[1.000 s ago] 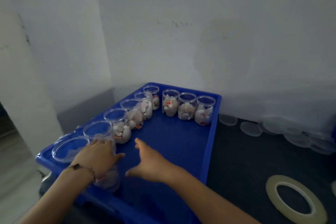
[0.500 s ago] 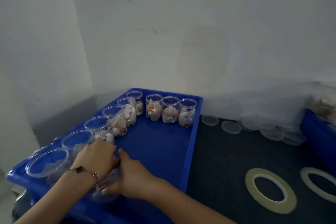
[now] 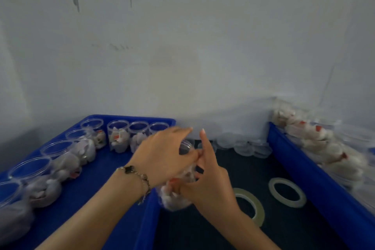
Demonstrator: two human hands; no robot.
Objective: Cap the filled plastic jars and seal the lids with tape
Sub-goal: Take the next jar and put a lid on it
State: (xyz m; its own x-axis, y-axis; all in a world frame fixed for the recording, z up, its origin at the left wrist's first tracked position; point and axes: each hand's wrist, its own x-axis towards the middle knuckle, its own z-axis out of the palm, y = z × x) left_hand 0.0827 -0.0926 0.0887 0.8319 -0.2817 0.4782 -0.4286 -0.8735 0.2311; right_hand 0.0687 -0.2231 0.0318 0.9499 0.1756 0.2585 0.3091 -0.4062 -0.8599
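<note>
White painted wall with dark scrawled figures backs a dark, matte surface. At the left sits a glossy blue plastic tray whose left and far edges are lined with clear, round, thin-walled open jars, each stuffed with pale crumpled packets showing red bits.

Over the tray's right rim the left hand curls round the upper part of one filled jar, held in the air and tilted. The right hand grips it from the near side, forefinger raised straight. This jar has no lid on yet, as far as the blur lets me judge.

Risks from here: the slick, tilted jar could slip or spill its loose packets, and packets bulging at the mouth could stop a lid seating flat.

Two flat rings of translucent tape lie just right of the hands. Clear disc lids lie in an overlapping heap by the wall, easy to scatter. Furthest right, a second blue tray holds more filled containers, too blurred to make out.
</note>
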